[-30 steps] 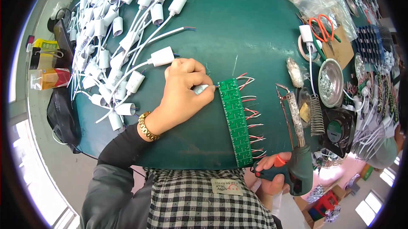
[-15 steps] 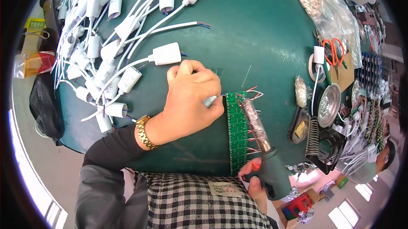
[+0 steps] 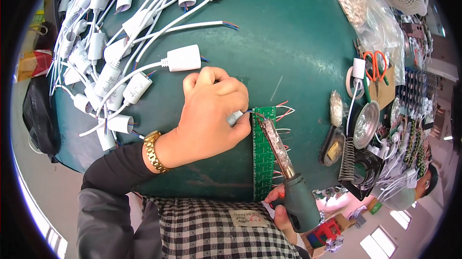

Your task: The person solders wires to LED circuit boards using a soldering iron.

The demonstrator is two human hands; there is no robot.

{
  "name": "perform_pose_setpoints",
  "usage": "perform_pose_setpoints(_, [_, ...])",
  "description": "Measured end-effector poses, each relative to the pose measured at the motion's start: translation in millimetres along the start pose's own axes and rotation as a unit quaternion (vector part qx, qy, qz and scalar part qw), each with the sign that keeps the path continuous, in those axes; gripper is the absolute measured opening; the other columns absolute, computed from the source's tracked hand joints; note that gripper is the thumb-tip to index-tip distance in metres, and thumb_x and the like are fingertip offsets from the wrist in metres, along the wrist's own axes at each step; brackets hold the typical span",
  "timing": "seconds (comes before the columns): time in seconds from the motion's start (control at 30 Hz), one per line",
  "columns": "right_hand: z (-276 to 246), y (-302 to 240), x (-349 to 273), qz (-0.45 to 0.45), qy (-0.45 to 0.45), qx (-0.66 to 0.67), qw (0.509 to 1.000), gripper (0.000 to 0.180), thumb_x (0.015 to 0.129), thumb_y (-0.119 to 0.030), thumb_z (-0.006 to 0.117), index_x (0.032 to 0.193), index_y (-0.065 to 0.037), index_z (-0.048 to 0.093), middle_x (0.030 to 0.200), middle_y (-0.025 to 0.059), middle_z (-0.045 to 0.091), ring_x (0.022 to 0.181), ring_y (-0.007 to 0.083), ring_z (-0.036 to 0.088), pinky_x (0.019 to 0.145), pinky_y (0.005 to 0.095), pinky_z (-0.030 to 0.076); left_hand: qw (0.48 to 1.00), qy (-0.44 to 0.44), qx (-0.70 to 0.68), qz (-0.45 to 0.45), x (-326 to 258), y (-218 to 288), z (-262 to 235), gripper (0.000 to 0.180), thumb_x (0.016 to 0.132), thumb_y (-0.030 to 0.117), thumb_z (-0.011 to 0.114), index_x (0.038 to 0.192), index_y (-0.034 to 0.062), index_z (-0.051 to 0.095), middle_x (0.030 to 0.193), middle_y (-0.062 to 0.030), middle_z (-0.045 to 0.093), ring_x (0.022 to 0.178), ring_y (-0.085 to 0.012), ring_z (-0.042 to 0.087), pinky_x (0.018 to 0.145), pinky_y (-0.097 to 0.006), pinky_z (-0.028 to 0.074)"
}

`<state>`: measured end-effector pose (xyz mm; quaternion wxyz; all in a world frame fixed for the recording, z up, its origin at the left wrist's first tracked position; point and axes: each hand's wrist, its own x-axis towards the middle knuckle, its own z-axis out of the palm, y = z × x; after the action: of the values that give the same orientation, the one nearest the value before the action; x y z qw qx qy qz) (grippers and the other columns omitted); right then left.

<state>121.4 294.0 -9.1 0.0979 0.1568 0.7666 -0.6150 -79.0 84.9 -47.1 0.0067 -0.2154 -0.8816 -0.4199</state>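
Note:
My left hand point(image 3: 211, 110) is closed in a pinch on a white cable point(image 3: 235, 117). Its thin wire end meets the top left corner of a long green circuit board point(image 3: 263, 172). The rest of that cable is hidden under my hand. In my right hand point(image 3: 280, 208), partly covered by the tool, is a soldering iron point(image 3: 277, 149) with a dark handle, held at a slant. Its bent tip is on or just over the board's top end, close to the wire. Red and white wires point(image 3: 286, 110) stick out from the board's right side.
White lamp sockets with cables point(image 3: 108, 78) are heaped at the left; one socket point(image 3: 184, 58) lies just beyond my left hand. On the right are a metal dish point(image 3: 366, 124), a coiled iron stand point(image 3: 347, 160), orange-handled scissors point(image 3: 375, 66) and a plastic bag point(image 3: 353, 1).
The soldering iron's tip has shifted slightly left across the board's top end, nearer the wire. My left hand keeps its pinch on the cable. The whole view has moved a little.

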Motion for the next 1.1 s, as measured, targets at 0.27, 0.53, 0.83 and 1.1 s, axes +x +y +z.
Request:
perform_pose_setpoints(0.27, [12,-18,14,-0.004,0.059,-0.010,0.998,0.010,0.067,-0.009,0.065,0.077,-0.006,0.063,0.067,0.0048,0.063,0.060,0.0192,0.062,0.057,0.0289,0.049,1.000,-0.003,0.006,-0.001,0,1,1,0.018,0.058,0.002,0.068,0.067,0.0115,0.055,0.088,0.0069,0.061,0.097,-0.0235,0.051,0.085,-0.041,0.028])
perform_pose_setpoints(0.53, [4,-26,14,0.036,-0.012,-0.059,0.998,0.011,0.068,-0.009,0.065,0.078,-0.005,0.063,0.071,0.0063,0.063,0.062,0.0189,0.061,0.059,0.0296,0.049,1.000,0.007,-0.005,-0.003,1,1,2,0.018,0.057,0.003,0.068,0.066,0.0114,0.055,0.088,0.0054,0.059,0.097,-0.0226,0.050,0.083,-0.040,0.028])
perform_pose_setpoints(0.83, [6,-23,14,0.011,0.005,-0.049,0.999,0.013,0.072,-0.011,0.065,0.081,-0.003,0.063,0.071,0.0060,0.062,0.063,0.0166,0.061,0.061,0.0282,0.048,1.000,0.007,-0.006,-0.009,1,2,1,0.019,0.057,0.003,0.068,0.068,0.0117,0.055,0.089,0.0037,0.057,0.098,-0.0227,0.049,0.082,-0.040,0.028])
perform_pose_setpoints(1.1, [-33,-80,21,0.235,-0.013,-0.029,0.972,0.019,0.073,-0.013,0.070,0.087,-0.002,0.061,0.080,0.0078,0.063,0.073,0.0178,0.060,0.065,0.0282,0.047,1.000,0.011,-0.010,0.001,1,2,1,0.019,0.058,0.003,0.068,0.068,0.0116,0.054,0.088,0.0035,0.057,0.099,-0.0238,0.048,0.082,-0.041,0.028])
